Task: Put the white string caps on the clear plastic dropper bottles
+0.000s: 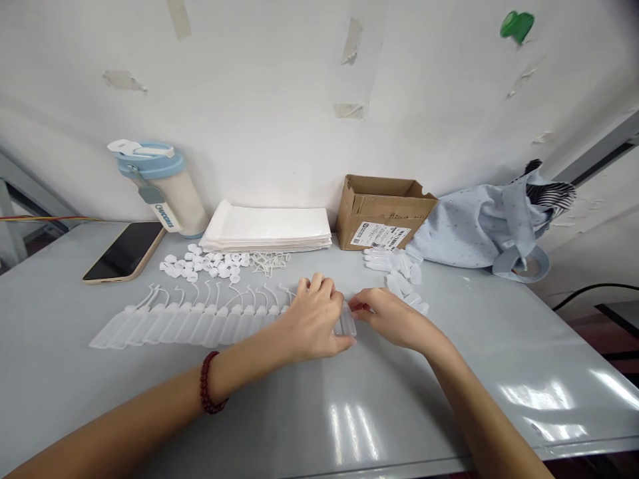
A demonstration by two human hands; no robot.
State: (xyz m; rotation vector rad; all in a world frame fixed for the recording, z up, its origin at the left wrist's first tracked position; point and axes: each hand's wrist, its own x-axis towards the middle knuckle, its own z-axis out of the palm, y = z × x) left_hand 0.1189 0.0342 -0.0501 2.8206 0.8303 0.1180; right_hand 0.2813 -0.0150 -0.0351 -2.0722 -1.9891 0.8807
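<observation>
A person's two bare hands met at the right end of a long row of translucent plastic containers (200, 326) on a gray tabletop (60, 372). The left hand (312, 319), below a dark red beaded bracelet (205, 384), arched over the row with its fingers curled and its thumb at the near edge of the end containers (348, 322). The right hand (392, 320) bent its fingertips in beside them from the other side. Whether either hand gripped a container or merely steadied it could not be told.

The lining-up looked well advanced: the row ran side by side from the far left up to the hands, and thin pale straps (217, 295) rose from the visible necks. The left hand hid part of the row, and no strap could be made out on the end containers.

By all appearances, material remained. A scatter of loose containers (383, 261) lay beyond the right hand, in front of a cardboard box (384, 207). Behind the row sat heaps of small white caps (212, 263) and spare pale strips (269, 263), near a stack of white envelopes (279, 223).
</observation>
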